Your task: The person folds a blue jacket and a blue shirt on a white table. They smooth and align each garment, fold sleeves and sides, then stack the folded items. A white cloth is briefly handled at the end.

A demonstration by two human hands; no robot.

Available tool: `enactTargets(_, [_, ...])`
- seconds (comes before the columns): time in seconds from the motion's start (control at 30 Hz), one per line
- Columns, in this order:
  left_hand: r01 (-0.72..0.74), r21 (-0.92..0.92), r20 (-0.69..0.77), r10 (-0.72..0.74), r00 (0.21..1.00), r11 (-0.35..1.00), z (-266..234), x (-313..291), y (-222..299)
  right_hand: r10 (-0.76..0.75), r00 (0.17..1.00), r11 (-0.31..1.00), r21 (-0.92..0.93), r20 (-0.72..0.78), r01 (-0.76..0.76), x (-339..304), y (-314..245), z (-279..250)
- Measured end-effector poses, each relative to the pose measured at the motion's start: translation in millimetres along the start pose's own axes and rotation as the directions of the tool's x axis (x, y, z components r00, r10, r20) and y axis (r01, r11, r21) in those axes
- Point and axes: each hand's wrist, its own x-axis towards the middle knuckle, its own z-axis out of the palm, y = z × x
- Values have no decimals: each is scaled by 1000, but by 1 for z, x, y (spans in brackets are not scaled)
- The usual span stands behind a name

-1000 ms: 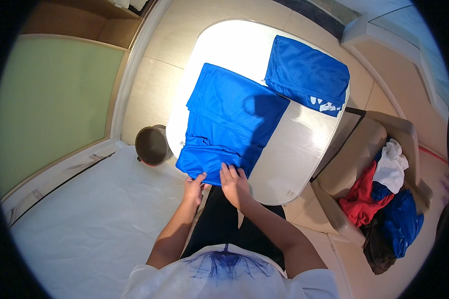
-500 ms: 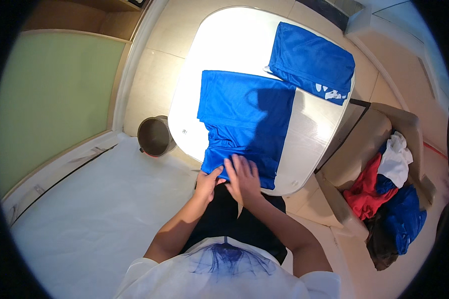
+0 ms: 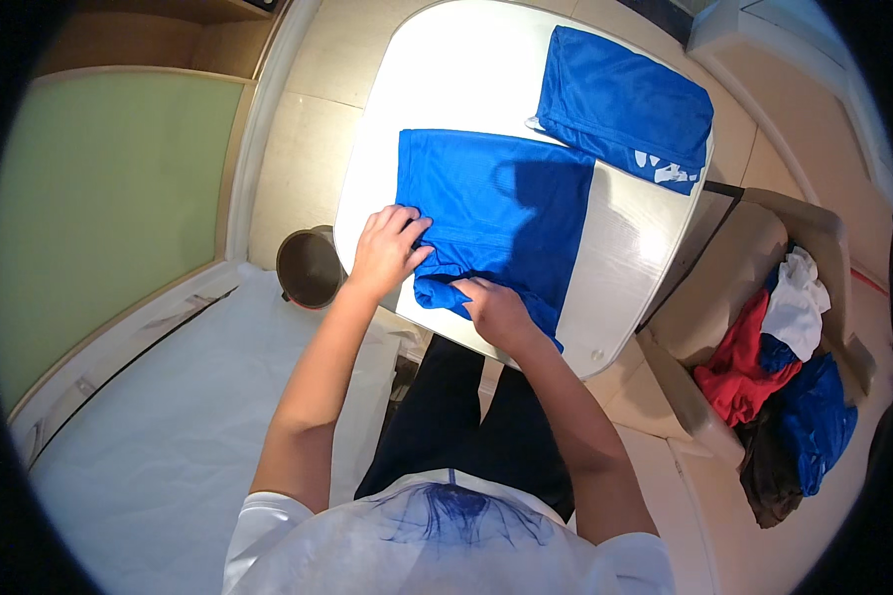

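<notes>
A blue garment [image 3: 501, 193] of thin sports fabric lies spread in a rough rectangle on the white table [image 3: 615, 258]. Its near part is bunched and turned back over itself. My left hand [image 3: 389, 248] rests at the garment's left edge, fingers apart and touching the fabric. At the near side, my right hand [image 3: 496, 309] is closed on the turned-back edge, thumb pointing left; the fingers underneath are partly hidden. Beyond, at the table's far right, lies a second blue garment [image 3: 625, 104], folded, with white marks along its near edge.
A brown bin [image 3: 310, 268] stands on the floor left of the table. To the right, a beige armchair [image 3: 719, 288] holds a heap of red [image 3: 739, 367], white, blue and dark clothes. A pale green cabinet panel [image 3: 129, 198] and a whitish covered surface [image 3: 208, 407] lie at left.
My left hand has moved up along the garment's left edge and opened. My right hand has shifted slightly away from me, and the near edge is now turned back and bunched.
</notes>
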Motion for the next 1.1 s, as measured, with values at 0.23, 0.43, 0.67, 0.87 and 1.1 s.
enactTargets(0.23, [-151, -48, 189, 157, 969, 987, 14, 14, -30, -56, 995, 991, -125, -82, 45, 10, -9, -31])
enactTargets(0.43, [103, -309, 341, 10, 940, 945, 9, 22, -41, -55, 998, 995, -82, -32, 52, 28, -9, -35])
enactTargets(0.67, [0, -238, 391, 96, 916, 971, 7, 37, -48, -264, 933, 935, -304, -245, 185, 40, 16, -20])
enactTargets(0.87, [-166, -95, 332, 188, 924, 982, 8, 28, -40, -215, 958, 917, -377, -188, 132, 28, 15, -7])
enactTargets(1.1, [44, -335, 333, 75, 940, 941, 14, 29, -54, -189, 974, 947, -287, -126, 146, 30, 6, -14])
